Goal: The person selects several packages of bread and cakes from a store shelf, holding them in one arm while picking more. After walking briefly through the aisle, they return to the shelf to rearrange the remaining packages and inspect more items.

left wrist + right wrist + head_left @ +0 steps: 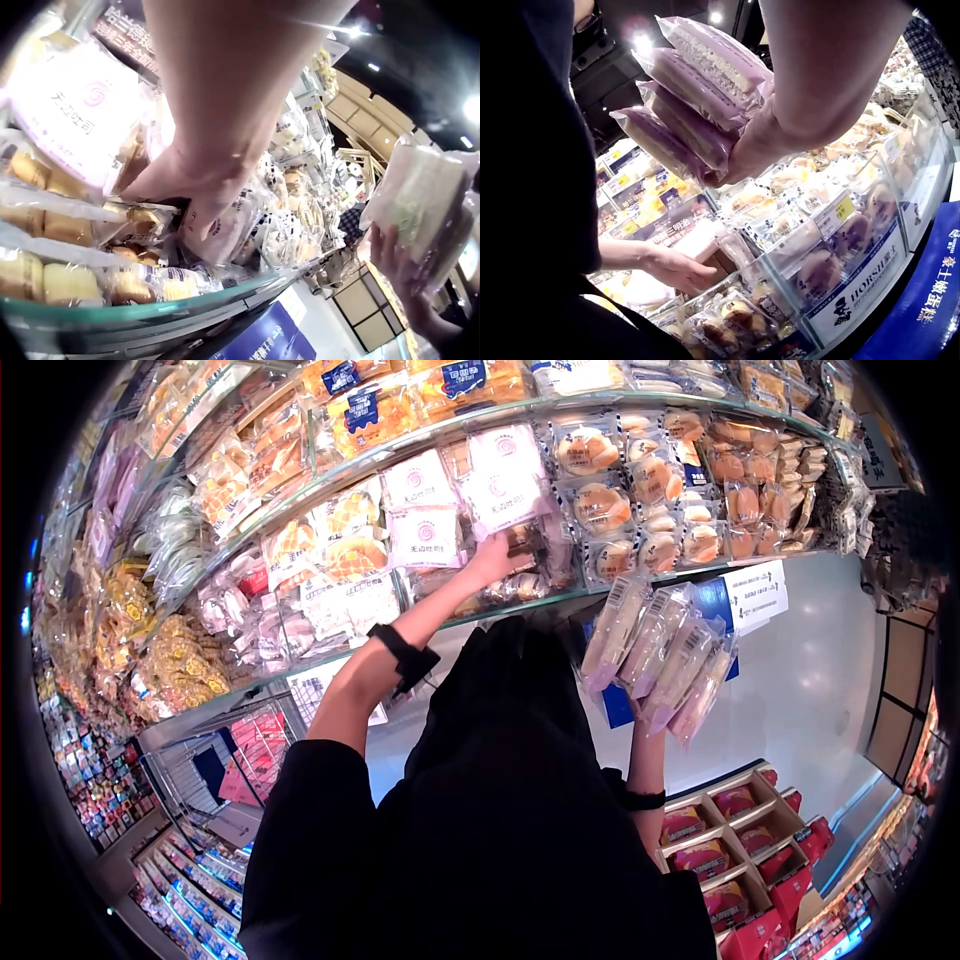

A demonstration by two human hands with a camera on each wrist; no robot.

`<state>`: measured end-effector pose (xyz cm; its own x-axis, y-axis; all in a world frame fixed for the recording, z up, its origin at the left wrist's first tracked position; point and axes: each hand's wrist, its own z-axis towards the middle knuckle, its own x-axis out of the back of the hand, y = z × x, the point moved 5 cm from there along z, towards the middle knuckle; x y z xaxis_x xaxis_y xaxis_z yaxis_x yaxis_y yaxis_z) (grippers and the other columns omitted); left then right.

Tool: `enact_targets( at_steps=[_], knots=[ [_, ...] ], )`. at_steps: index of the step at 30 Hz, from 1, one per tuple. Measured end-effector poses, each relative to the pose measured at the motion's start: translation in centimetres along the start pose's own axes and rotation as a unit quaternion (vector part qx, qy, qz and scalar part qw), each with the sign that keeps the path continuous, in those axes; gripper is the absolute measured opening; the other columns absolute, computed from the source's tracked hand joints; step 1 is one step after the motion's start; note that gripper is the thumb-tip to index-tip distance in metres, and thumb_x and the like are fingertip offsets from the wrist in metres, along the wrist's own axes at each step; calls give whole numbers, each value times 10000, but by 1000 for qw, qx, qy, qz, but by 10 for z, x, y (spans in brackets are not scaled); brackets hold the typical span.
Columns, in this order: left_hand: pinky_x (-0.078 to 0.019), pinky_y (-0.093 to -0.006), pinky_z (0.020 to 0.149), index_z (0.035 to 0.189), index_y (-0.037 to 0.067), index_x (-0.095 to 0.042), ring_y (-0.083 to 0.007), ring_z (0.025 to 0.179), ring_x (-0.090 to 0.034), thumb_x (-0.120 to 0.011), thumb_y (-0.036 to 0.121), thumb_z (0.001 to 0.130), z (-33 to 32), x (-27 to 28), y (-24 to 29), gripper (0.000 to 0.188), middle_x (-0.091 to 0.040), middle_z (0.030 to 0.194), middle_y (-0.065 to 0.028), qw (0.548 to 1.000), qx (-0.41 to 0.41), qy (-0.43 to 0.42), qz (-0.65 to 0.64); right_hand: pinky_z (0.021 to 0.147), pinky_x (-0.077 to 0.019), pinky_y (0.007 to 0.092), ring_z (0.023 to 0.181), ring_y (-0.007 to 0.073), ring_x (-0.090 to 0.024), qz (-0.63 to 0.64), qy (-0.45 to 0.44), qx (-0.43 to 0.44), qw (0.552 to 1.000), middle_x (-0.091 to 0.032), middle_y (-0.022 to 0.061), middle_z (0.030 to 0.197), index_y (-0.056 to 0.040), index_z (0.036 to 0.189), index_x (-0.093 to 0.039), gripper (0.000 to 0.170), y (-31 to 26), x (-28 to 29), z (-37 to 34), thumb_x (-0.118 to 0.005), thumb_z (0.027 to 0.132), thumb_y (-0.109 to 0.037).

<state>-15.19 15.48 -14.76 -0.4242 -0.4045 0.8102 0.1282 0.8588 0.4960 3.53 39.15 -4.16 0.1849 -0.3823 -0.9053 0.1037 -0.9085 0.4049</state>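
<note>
Shelf (150, 310) beneath your left hand (490, 560): fingers extended, nothing gripped; right hand (756, 148) grips four purplish packs (655, 640); nearby white packs (425, 538) unpicked.

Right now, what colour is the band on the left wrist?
The band is black; it shows best in the head view.

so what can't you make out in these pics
What the left hand touches: left wrist view, hidden by the hand itself and nearby wrapping.
Most of the right hand: head view, hidden by the long clear-wrapped packets with purple edges it holds.
Print on the yellow-and-white price tag: right wrist view, too small.
The rest of the person in checkered clothing: right wrist view, cut off by the edge.
</note>
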Motion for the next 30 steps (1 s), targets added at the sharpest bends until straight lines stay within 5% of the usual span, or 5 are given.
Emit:
enact_targets(
  at_steps=[6, 10, 15, 24, 30],
  knots=[
    [-401, -401, 846, 998, -54, -552, -343, 957, -526, -562, 337, 813, 2, 53, 18, 432, -569, 981, -223, 957, -36, 204, -203, 982, -301, 447, 1184, 247, -408, 0, -8, -9, 1000, -359, 89, 1339, -98, 1318, -323, 617, 3, 1, 5, -390, 853, -499],
    [-453, -402, 692, 949, -44, -578, -340, 722, -590, -532, 274, 828, 47, 57, 0, 342, -614, 796, -190, 969, 23, 120, -213, 979, -305, 447, 1183, 248, -410, -3, -4, -14, 1000, -360, 90, 1337, -97, 1317, -323, 620, 5, 3, 6, -391, 852, -502],
    [-446, -217, 569, 958, 20, -574, -60, 668, -551, -496, 268, 881, 63, 27, -21, 271, -612, 824, -19, 900, 114, -93, -409, 976, -311, 446, 1180, 249, -412, -4, -2, -21, 1000, -363, 92, 1335, -96, 1316, -324, 624, 8, 5, 9, -392, 851, -506],
    [-473, -338, 637, 885, 12, -609, -235, 695, -616, -589, 231, 788, 12, 31, -2, 240, -628, 745, -138, 993, -41, 28, -108, 971, -321, 445, 1177, 251, -415, -6, -8, -23, 1000, -367, 96, 1331, -93, 1315, -325, 631, 12, 5, 11, -394, 849, -512],
    [-477, -312, 688, 965, 8, -590, -216, 781, -618, -559, 189, 834, -29, 32, 18, 225, -628, 864, -134, 981, -71, -15, -181, 967, -327, 445, 1174, 252, -418, -10, -6, -24, 1000, -370, 98, 1328, -91, 1313, -325, 635, 13, 6, 10, -395, 847, -517]
  ],
)
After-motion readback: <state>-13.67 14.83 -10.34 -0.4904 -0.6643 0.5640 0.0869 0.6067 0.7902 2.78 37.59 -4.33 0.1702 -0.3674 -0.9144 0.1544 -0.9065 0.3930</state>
